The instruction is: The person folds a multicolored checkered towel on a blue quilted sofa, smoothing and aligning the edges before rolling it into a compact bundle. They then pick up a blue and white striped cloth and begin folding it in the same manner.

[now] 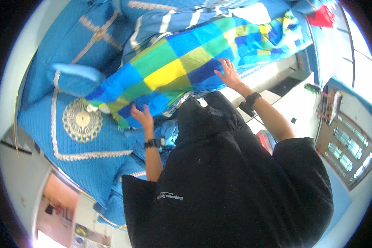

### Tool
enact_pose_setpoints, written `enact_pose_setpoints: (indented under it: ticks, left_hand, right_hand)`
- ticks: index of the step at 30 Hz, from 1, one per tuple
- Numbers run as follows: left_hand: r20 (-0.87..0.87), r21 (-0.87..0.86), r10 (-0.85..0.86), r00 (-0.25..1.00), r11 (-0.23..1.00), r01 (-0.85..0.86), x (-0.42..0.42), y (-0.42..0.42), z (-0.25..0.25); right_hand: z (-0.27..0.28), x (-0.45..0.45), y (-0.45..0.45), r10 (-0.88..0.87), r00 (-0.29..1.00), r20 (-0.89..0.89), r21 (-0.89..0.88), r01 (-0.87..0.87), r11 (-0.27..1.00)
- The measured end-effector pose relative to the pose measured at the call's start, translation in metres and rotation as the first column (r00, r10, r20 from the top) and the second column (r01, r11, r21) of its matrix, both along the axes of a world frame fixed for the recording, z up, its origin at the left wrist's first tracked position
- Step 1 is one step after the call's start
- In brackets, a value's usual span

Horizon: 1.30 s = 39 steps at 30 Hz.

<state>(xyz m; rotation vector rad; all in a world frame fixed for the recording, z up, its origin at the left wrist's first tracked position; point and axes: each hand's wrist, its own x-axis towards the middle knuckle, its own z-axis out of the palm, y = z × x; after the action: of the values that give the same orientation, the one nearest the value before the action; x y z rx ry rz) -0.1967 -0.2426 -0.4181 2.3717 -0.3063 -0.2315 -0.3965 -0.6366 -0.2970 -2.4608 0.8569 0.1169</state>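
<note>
A checked cloth [166, 73] in blue, green and yellow stretches across the blue sofa in front of me. Over its near left end is my left hand [142, 116], fingers apart and a little blurred. My right hand [228, 73] rests with spread fingers on a dark blue square near the cloth's front edge. Neither hand grips anything that I can make out. Behind the checked cloth lies a dark blue cloth with white stripes [179, 21]. Small white and yellow-green bits [99, 108] show at the checked cloth's left tip.
Blue quilted sofa covers [90, 147] with lace trim spread to the left, bearing a round crocheted medallion [82, 119]. A light blue cushion [77, 76] leans there. A red item [321, 17] is at the far right. Pale floor tiles [297, 100] and a window [344, 144] lie rightward.
</note>
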Motion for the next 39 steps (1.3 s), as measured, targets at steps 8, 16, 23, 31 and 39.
enact_pose_setpoints:
  ticks: [8, 16, 23, 31, 39]
  left_hand:
    - [-0.410, 0.012, -0.102, 0.906, 0.993, 0.117, -0.004, 0.018, -0.029]
    - [-0.396, 0.258, -0.320, 0.861, 0.861, 0.439, 0.023, -0.006, 0.036]
    - [-0.450, 0.260, 0.145, 0.881, 0.965, -0.026, 0.012, 0.005, 0.041]
    - [-0.378, -0.009, -0.464, 0.801, 0.867, 0.498, -0.096, -0.141, 0.071]
    - [-0.534, 0.186, -0.352, 0.769, 0.838, 0.513, -0.146, -0.281, 0.096]
  right_hand:
    - [-0.071, -0.124, -0.001, -0.745, 0.476, -0.467, 0.663, 0.746, 0.061]
    - [-0.097, -0.119, -0.013, -0.917, 0.278, -0.286, 0.823, 0.561, -0.087]
    - [-0.085, -0.256, 0.001, -0.252, 0.954, -0.165, 0.472, 0.301, 0.829]
    - [-0.079, -0.452, -0.029, -0.754, 0.559, -0.346, 0.566, 0.765, 0.308]
    - [-0.057, -0.546, -0.076, -0.914, 0.304, -0.267, 0.541, 0.833, 0.119]
